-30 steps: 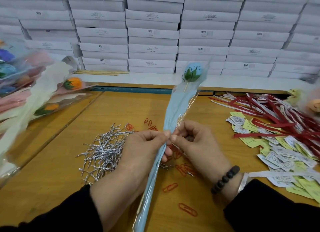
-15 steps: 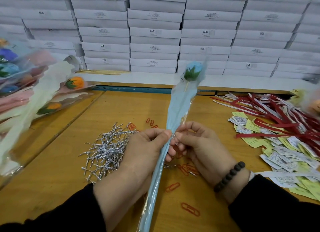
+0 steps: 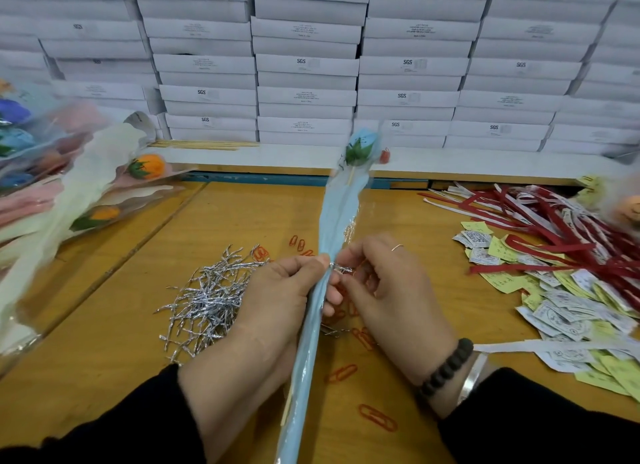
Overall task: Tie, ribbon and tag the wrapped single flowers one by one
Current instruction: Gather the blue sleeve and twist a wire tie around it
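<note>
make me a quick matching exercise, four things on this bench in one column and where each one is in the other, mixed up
Things:
1. silver twist ties
2. red ribbons
3. blue wrapped flower
4. orange wrapped flowers

Places:
A. far left of the bench
B. held in both hands at centre
C. heaped left of the left hand
D. piled at the right with paper tags

Pairs: 1-C, 2-D, 3-B, 4-A

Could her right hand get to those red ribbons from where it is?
Probably yes. The red ribbons lie on the table on the same side as the right hand, with nothing standing between them. But that hand now pinches the silver twist tie on the blue wrapped flower.
</note>
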A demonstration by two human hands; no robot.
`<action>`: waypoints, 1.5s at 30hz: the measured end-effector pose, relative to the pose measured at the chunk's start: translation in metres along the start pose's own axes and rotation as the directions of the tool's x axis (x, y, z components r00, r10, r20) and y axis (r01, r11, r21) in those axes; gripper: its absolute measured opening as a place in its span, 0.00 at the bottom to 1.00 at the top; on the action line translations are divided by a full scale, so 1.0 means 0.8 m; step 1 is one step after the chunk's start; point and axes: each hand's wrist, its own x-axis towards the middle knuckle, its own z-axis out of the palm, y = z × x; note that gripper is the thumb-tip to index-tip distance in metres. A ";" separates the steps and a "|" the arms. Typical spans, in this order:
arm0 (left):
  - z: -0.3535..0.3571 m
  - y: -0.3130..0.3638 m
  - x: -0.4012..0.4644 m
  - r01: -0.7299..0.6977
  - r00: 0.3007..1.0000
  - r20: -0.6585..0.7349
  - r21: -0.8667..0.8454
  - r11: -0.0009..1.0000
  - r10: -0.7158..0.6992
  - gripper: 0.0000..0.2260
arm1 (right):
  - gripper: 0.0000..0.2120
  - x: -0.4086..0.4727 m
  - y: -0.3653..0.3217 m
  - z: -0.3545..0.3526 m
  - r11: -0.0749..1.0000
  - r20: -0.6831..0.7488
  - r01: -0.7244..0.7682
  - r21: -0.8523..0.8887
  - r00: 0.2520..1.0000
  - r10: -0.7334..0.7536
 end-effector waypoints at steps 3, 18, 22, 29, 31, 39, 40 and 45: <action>0.001 -0.002 -0.001 0.007 1.000 0.011 -0.010 1.000 -0.007 0.12 | 0.05 0.000 0.002 -0.003 0.999 -0.048 0.019 -0.038 0.999 -0.021; 0.004 -0.003 -0.003 0.015 0.996 0.093 -0.018 1.000 -0.013 0.07 | 0.10 0.018 0.000 -0.016 0.072 0.658 -0.731 0.678 0.648 0.384; 0.004 -0.003 -0.002 0.009 0.999 0.041 -0.044 0.999 -0.007 0.05 | 0.04 0.013 -0.001 -0.008 0.408 0.394 -0.603 0.686 0.779 0.487; 0.003 -0.004 0.000 0.022 0.999 -0.024 -0.039 0.999 -0.023 0.06 | 0.08 0.002 -0.007 -0.002 0.954 0.105 -0.238 0.180 0.969 0.222; 0.002 -0.004 0.000 0.021 0.999 -0.029 -0.043 0.999 -0.022 0.06 | 0.08 0.001 -0.006 -0.003 0.969 0.096 -0.214 0.127 0.975 0.203; 0.004 -0.004 -0.002 -0.003 1.000 0.030 -0.046 0.999 0.004 0.05 | 0.07 0.005 -0.003 -0.003 0.928 0.087 -0.301 0.221 0.953 0.289; 0.004 -0.003 -0.002 -0.004 0.999 0.039 -0.047 0.999 0.006 0.05 | 0.08 0.005 -0.004 -0.003 0.912 0.118 -0.329 0.245 0.944 0.309; 0.005 0.001 -0.003 -0.009 0.996 0.085 -0.045 0.999 0.013 0.08 | 0.10 0.008 -0.008 -0.004 0.442 0.479 -0.627 0.641 0.777 0.408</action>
